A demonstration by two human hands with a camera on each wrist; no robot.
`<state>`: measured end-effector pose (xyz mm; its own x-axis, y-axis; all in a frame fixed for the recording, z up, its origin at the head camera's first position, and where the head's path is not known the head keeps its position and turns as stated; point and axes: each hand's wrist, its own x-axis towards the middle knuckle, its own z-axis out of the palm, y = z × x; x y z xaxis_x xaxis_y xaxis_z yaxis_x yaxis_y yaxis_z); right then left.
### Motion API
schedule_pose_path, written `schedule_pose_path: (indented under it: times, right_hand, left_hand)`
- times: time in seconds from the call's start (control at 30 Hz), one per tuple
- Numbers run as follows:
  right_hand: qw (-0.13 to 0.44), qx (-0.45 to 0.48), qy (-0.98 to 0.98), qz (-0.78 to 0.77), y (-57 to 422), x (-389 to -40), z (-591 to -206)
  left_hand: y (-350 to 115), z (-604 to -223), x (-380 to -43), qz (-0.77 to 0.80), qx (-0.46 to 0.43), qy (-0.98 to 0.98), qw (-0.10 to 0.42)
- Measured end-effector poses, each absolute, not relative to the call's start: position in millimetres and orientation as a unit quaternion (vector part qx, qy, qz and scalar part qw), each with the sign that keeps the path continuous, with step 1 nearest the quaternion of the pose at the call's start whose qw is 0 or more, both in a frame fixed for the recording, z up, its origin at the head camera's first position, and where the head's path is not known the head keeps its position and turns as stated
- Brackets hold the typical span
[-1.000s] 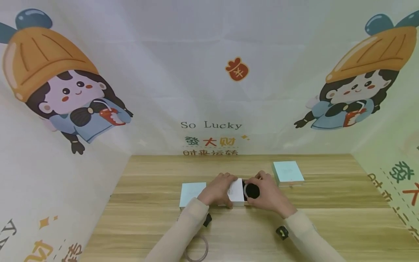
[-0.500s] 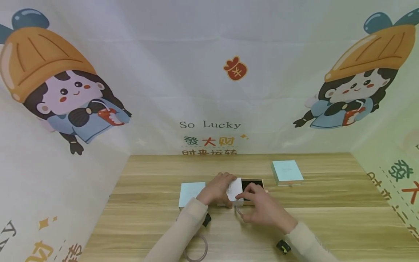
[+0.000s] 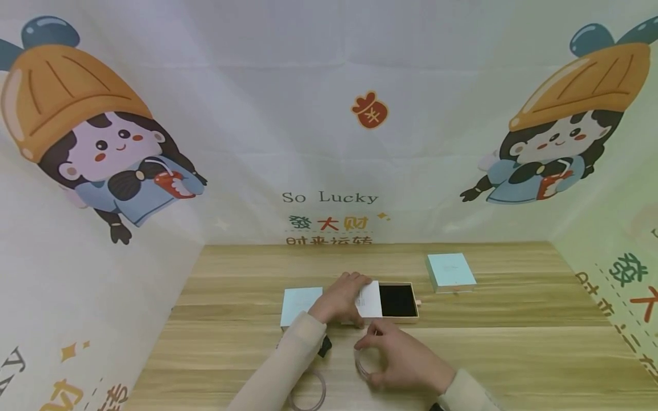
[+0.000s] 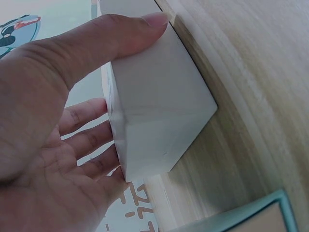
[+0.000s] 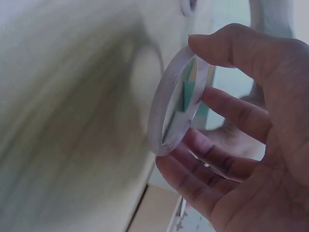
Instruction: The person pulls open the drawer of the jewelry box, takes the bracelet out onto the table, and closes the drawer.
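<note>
My left hand (image 3: pixel 341 299) grips a white box sleeve (image 3: pixel 371 299), its thumb along one side and its fingers on the opposite side, as the left wrist view shows. Out of the sleeve's right end sticks a drawer (image 3: pixel 398 301) lined in black, with a small pull tab. Below the drawer, my right hand (image 3: pixel 406 357) holds a pale translucent bangle (image 5: pixel 161 106) tilted on edge between thumb and fingertips. A second bangle (image 3: pixel 324 388) lies on the table beside my left forearm, which partly covers it.
A light blue box (image 3: pixel 300 302) stands left of the white one, partly behind my left hand. Another light blue box (image 3: pixel 451 271) sits at the back right of the wooden table (image 3: pixel 514 308). Printed cloth walls (image 3: pixel 329 160) rise at the back and sides.
My right hand has lifted the bangle off the black-lined drawer and carried it toward the front of the table. The drawer's black lining is now uncovered. My left hand stays on the sleeve.
</note>
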<state>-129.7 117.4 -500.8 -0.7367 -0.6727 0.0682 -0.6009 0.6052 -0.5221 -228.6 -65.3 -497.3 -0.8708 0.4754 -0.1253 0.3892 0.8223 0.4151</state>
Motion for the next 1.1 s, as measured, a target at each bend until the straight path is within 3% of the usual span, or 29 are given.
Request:
schedule_pose_path:
  times: [0.23, 0.73, 1.1]
  right_hand:
    - [0.103, -0.361, 0.888, -0.265, 113.4, -121.6, -510.3]
    - [0.110, -0.360, 0.888, -0.263, 114.0, -118.3, -511.7]
    - [0.044, -0.388, 0.886, -0.249, 121.7, -122.7, -514.2]
  left_hand:
    - [-64.9, -496.6, -228.3, 0.188, 0.228, 0.949, 0.111]
    - [-65.1, -494.5, -227.7, 0.191, 0.223, 0.949, 0.118]
    - [-65.3, -493.8, -227.0, 0.195, 0.224, 0.948, 0.117]
